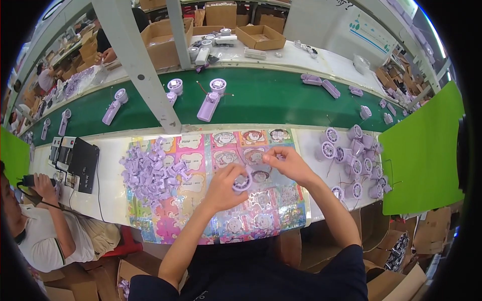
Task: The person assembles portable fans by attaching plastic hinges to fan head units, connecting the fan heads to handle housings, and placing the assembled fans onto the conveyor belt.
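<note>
My left hand point(227, 186) is closed around a round light-purple fan housing point(243, 183), its ring-shaped end facing up. Just right of it, my right hand point(290, 164) has thumb and fingers pinched together; what they hold is too small to make out. A thin wire rises beside the housing. Both hands are above a mat of colourful printed cartoon sheets point(191, 142). To the left lies a heap of small light-purple plastic parts point(150, 173). On the right side of the table, several similar round housings point(328, 150) with thin wires stand clustered.
A green conveyor belt point(261, 95) runs across behind the table, carrying purple fan bodies point(208, 106). A grey post point(145, 65) rises at its near edge. Black equipment point(83, 165) stands at left, beside a seated co-worker point(60, 231). A green panel point(427, 155) borders the right.
</note>
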`<state>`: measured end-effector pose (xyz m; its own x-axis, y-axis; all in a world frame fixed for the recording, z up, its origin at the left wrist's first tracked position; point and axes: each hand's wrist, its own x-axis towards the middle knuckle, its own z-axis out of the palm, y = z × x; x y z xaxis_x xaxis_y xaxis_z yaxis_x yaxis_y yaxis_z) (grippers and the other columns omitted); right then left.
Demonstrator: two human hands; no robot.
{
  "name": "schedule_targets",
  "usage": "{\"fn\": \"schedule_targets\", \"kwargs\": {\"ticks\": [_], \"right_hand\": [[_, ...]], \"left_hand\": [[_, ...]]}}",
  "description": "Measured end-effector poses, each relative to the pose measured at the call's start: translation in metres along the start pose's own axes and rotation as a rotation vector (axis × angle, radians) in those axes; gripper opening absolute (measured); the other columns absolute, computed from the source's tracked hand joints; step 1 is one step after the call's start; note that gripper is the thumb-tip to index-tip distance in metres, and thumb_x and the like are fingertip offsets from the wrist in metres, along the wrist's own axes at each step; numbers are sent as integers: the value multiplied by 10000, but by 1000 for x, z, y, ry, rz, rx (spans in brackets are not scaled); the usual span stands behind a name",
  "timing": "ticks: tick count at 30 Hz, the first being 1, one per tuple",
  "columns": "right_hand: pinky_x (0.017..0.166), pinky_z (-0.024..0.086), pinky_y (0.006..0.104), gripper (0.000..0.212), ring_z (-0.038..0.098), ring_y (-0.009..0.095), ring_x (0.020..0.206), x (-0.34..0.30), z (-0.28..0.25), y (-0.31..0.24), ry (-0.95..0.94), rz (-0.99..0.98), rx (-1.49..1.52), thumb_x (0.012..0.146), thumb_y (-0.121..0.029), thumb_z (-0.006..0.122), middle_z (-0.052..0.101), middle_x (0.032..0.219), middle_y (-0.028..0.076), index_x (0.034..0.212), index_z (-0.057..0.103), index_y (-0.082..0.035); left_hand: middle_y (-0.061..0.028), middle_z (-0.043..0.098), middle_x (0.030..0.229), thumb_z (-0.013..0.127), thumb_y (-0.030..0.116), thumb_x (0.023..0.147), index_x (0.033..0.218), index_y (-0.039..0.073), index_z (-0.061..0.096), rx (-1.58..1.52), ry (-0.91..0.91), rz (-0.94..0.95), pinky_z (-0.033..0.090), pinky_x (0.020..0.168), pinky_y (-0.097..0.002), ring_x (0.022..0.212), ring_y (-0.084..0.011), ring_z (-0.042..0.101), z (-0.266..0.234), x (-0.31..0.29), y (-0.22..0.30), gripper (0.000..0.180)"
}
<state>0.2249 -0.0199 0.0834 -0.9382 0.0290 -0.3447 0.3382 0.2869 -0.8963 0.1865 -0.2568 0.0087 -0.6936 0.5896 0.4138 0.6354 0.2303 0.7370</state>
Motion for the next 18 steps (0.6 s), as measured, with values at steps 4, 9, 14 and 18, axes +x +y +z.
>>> {"fn": "schedule_targets", "kwargs": {"ticks": [4,9,14,18], "right_hand": [[830,502,258,336,595,90,966,-1,9,33,-163,-171,79,936,-38,688,621,1094,7,1262,614,-6],[716,535,313,379,651,177,779,-13,44,34,78,-281,-69,885,-94,734,672,986,101,1236,615,-14],[750,570,397,297,694,315,863,-12,66,44,249,-583,-492,850,-47,748,674,1056,161,1127,645,-26],[800,580,391,365,682,299,945,-15,85,50,264,-745,-593,809,16,719,642,1180,143,1169,689,-38]], "left_hand": [[-93,604,992,729,91,588,981,71,571,48,19,25,477,842,-438,982,-357,598,-11,-20,3,424],[-104,552,955,688,54,577,945,66,531,71,57,-58,462,816,-436,942,-355,560,-11,-24,8,400],[-106,523,963,695,57,574,951,70,528,69,26,-86,458,813,-439,947,-354,546,-9,-25,8,413],[-105,524,964,697,58,576,954,70,531,71,24,-80,459,808,-445,944,-355,546,-9,-25,9,413]]}}
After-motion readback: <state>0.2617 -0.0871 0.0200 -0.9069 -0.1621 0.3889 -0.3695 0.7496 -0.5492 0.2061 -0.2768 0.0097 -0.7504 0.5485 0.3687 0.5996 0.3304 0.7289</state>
